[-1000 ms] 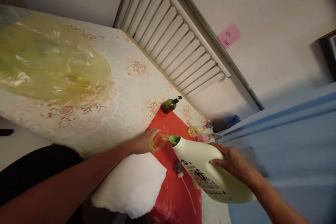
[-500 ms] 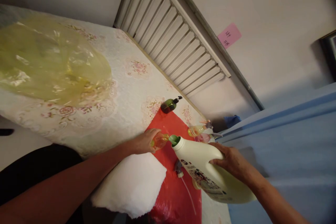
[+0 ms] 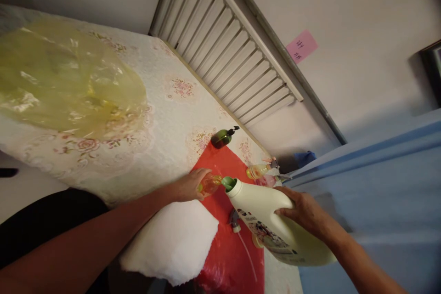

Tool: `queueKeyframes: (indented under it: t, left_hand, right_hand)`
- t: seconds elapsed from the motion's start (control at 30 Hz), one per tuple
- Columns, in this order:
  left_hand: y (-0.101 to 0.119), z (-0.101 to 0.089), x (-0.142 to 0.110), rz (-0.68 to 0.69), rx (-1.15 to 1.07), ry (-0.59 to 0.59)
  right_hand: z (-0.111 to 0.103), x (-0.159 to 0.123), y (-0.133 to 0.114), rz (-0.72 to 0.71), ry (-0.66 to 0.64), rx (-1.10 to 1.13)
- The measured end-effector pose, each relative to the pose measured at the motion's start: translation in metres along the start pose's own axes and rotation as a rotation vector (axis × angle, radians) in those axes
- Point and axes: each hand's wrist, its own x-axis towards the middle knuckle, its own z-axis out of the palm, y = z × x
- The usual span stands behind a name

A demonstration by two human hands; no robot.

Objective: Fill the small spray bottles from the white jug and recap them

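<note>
My left hand [image 3: 191,185] is closed around a small clear bottle [image 3: 211,185] that looks orange over the red sheet [image 3: 222,165]. Gripped by its handle in my right hand [image 3: 303,211], a large cream detergent jug [image 3: 265,204] is tipped so its green spout [image 3: 228,183] meets the small bottle's mouth. Whether liquid is flowing I cannot tell. Below the jug's neck, a grey spray pump [image 3: 235,221] with a long clear tube lies on the red sheet. Beside my left forearm is a white fluffy cloth [image 3: 175,241].
A dark green pump bottle [image 3: 221,138] stands at the red sheet's far corner. Yellow [image 3: 257,172] and pink [image 3: 266,181] bottles stand behind the jug. A yellow plastic bag [image 3: 69,82] covers the left of the flowered tablecloth [image 3: 172,119]. A radiator [image 3: 223,41] and blue curtain [image 3: 372,183] border the table.
</note>
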Motion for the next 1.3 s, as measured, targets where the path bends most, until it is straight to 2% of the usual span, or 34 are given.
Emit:
queueKeyframes:
  t: [0.4,0.53,0.77,1.3]
  left_hand:
    - [0.0033,-0.0016,-0.0001,0.007,0.016,0.003]
    - [0.0054,-0.0027,-0.0005,-0.025,0.022,-0.012]
    - [0.0062,-0.0020,-0.0006,-0.001,0.022,0.009]
    - [0.0034,-0.0025,-0.0009,-0.015,-0.001,-0.007]
  right_hand:
    - [0.0014,0.0008,0.0022,0.045,-0.004,-0.002]
    - [0.0007,0.0008,0.0024,0.018,-0.006,-0.006]
    - [0.0022,0.0021,0.0071,-0.004,0.002,-0.019]
    - [-0.0011,0.0003,-0.0026,0.021,-0.010,-0.024]
